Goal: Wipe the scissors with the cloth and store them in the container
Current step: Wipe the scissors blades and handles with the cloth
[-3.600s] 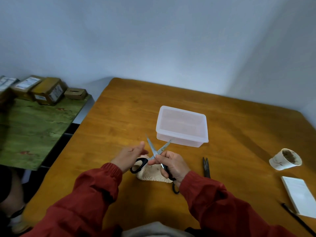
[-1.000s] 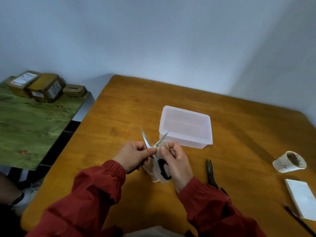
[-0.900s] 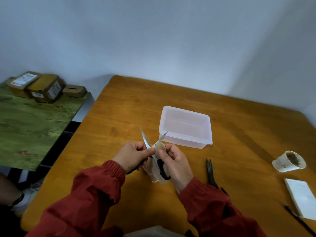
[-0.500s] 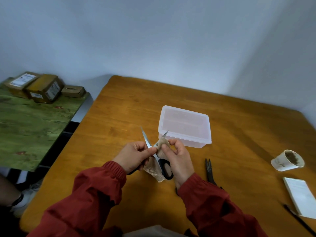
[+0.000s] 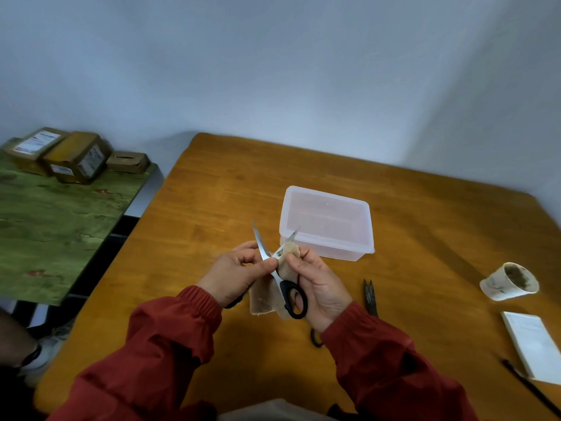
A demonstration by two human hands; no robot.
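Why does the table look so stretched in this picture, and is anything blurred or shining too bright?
Head view: the wide-angle lens splays the table edges and makes the sleeves loom large. Head view: light is soft and even, shadows faint; only the blades of the scissors catch a small glint. Head view: the container looks fairly sharp; the table's far edge is slightly smeared.

Wooden bench point(image 5: 230, 189) set into wall corner. Clear plastic container point(image 5: 328, 252) placed near middle. Small black snips point(image 5: 369, 296) laid nearer, to its right, apart from it. Stained paper cup point(image 5: 507, 281) tipped on side towards right edge. White notepad point(image 5: 531, 341) laid nearer still, black pen point(image 5: 528, 387) just beside it.
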